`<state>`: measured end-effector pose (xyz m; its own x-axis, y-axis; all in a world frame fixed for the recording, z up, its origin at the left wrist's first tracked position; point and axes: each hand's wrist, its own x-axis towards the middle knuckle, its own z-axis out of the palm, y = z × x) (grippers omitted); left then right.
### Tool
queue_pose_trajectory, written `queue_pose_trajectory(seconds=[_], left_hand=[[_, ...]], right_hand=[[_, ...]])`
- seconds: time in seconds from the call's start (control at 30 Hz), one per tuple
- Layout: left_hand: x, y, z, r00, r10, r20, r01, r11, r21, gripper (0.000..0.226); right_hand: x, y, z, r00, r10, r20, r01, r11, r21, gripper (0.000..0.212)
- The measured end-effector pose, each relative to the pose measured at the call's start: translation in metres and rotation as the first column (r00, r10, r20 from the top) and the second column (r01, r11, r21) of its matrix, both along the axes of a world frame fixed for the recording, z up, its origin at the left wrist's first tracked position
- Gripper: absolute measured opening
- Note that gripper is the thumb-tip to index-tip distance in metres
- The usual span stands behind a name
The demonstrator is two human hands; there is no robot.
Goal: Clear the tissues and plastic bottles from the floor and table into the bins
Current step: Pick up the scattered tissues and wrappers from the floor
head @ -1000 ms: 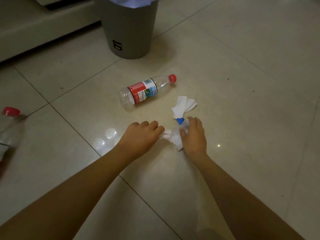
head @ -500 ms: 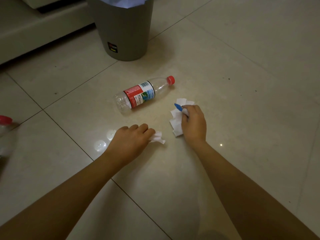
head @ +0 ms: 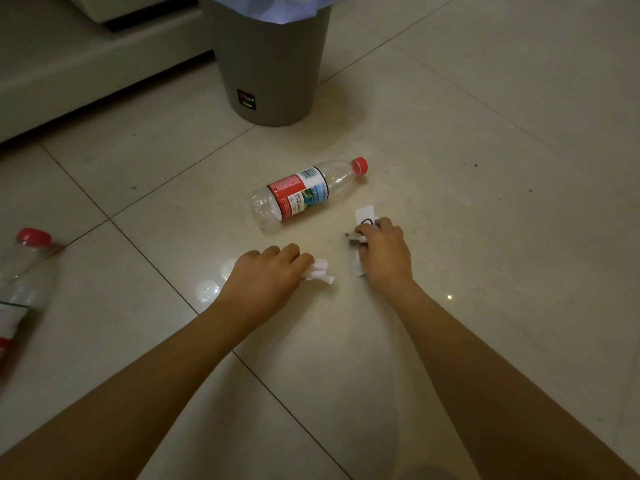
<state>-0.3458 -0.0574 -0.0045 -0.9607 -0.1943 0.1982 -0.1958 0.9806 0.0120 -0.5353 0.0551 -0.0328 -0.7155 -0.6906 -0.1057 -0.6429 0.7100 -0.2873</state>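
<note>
My left hand (head: 268, 277) holds a crumpled white tissue (head: 320, 270) low over the tiled floor. My right hand (head: 384, 252) grips more white tissue (head: 365, 213), which sticks out above and below its fingers. Just beyond both hands an empty clear plastic bottle (head: 304, 194) with a red label and red cap lies on its side. A second clear bottle (head: 22, 271) with a red cap lies at the left edge, partly out of view. A grey bin (head: 270, 64) with a pale blue liner stands further back.
A pale raised ledge or furniture base (head: 69, 71) runs along the back left, beside the bin. Light tiles (head: 485, 168) with dark grout lines spread to the right and toward me.
Both hands came apart, each keeping tissue. My right hand moved forward over the flat tissue pieces and gathered them; the blue scrap is no longer visible. The view shifted nearer the bin.
</note>
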Motion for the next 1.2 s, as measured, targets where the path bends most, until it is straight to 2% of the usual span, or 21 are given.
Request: queue_pose_trajectory(seconds=[0.17, 0.37, 0.5, 0.73, 0.87, 1.1, 1.2], left_hand=[[0.017, -0.012, 0.014, 0.999, 0.037, 0.032, -0.036, 0.999, -0.023, 0.042], [0.079, -0.042, 0.055, 0.984, 0.161, 0.075, -0.149, 0.978, -0.147, 0.030], [0.136, -0.075, 0.083, 0.962, 0.257, 0.095, -0.240, 0.958, -0.157, 0.029], [0.218, -0.100, 0.142, 0.917, 0.398, 0.033, -0.386, 0.904, -0.184, 0.028], [0.264, -0.100, 0.167, 0.892, 0.452, -0.007, -0.444, 0.874, -0.198, 0.027], [0.347, -0.104, 0.211, 0.808, 0.586, -0.051, -0.581, 0.781, -0.230, 0.026], [0.369, -0.113, 0.234, 0.758, 0.637, -0.137, -0.652, 0.736, -0.185, 0.022]], right_hand=[[0.024, 0.001, 0.018, 0.990, 0.133, 0.038, -0.134, 0.991, 0.025, 0.038], [0.082, -0.028, 0.066, 0.932, 0.363, 0.023, -0.358, 0.926, -0.122, 0.034], [0.123, -0.060, 0.111, 0.892, 0.452, 0.014, -0.437, 0.869, -0.231, 0.031], [0.198, -0.104, 0.168, 0.841, 0.541, -0.016, -0.527, 0.812, -0.251, 0.030], [0.239, -0.122, 0.189, 0.775, 0.629, -0.061, -0.625, 0.748, -0.226, 0.030], [0.310, -0.151, 0.235, 0.708, 0.696, -0.117, -0.699, 0.668, -0.256, 0.030], [0.339, -0.164, 0.257, 0.648, 0.746, -0.153, -0.755, 0.603, -0.256, 0.030]])
